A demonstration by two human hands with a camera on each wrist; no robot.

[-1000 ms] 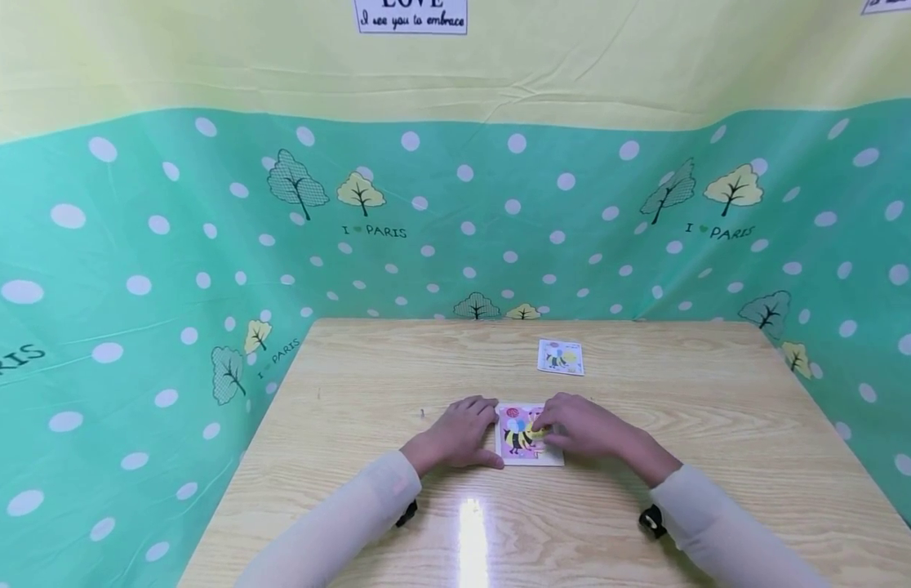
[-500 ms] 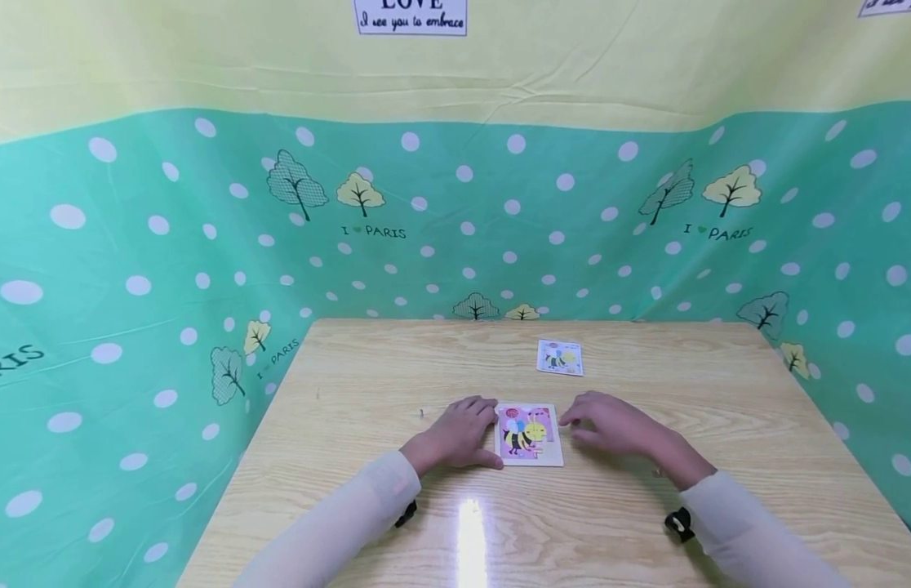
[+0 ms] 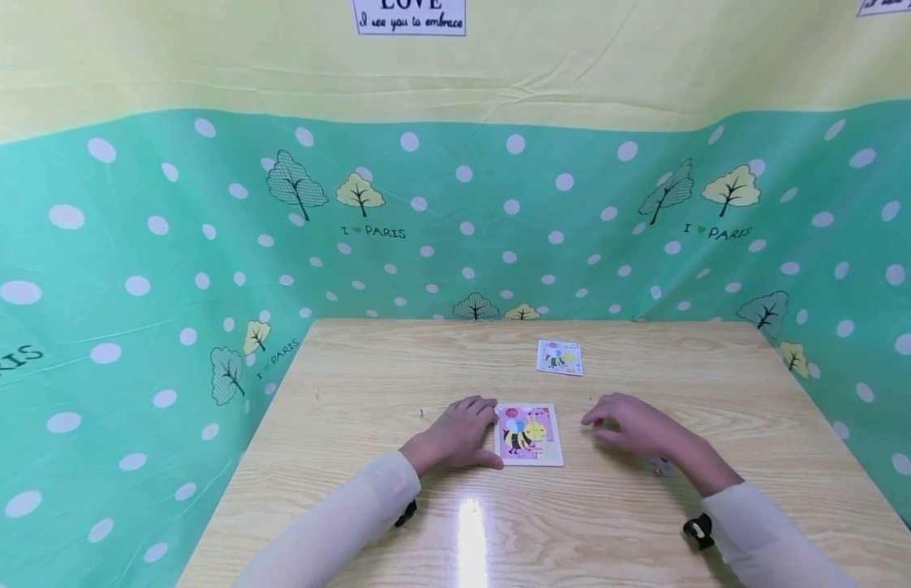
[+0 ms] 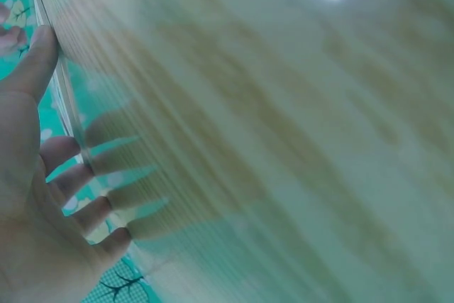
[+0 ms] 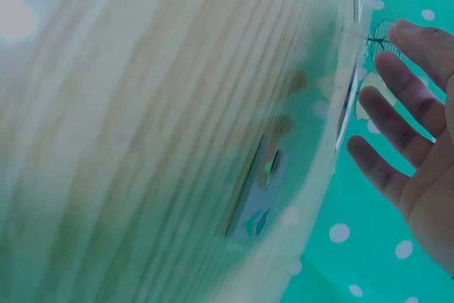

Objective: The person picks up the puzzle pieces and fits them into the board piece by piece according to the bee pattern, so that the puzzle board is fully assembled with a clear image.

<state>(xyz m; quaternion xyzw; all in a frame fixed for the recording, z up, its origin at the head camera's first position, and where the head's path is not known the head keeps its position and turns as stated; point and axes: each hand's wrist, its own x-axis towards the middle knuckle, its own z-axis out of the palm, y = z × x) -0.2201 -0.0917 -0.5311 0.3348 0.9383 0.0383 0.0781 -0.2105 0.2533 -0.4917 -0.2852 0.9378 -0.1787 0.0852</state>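
Left hand: lower middle of the head view. Lies flat on the bench, fingers loose, not wrapped round anything. Thumb & fingertips touch the left edge of the bee puzzle. Left wrist view: left hand at the left edge, fingers spread, tips on the thin side of the board.

Right hand: lower right of middle, head view. Fingers lightly bent, grips nothing. Apart from the bee puzzle, a strip of bare wood between them. Can't tell if it rests on the bench or hangs just over it. Right wrist view: right hand at the right edge, fingers straight & spread, free.

Bee puzzle: small square board w/ white rim, pink picture, yellow & black bee. Flat on the bench, just below the middle of the head view, betw. the two hands.

Small piece: pale bit peeking out under the right wrist, on the bench. Too small to tell more. Right wrist view: a flat bit w/ blue & green marks lies on the wood, blurry.

Card: small picture card, white edge, yellow blob on it. Farther back on the bench, above & a bit right of the bee puzzle, well apart from both hands.

Sleeves: pale cream, bottom of the head view; dark strap at each wrist.

Cloth: green w/ white dots & trees, wraps round the bench; yellow band on top.

Sign: top middle, white, w/ writing.
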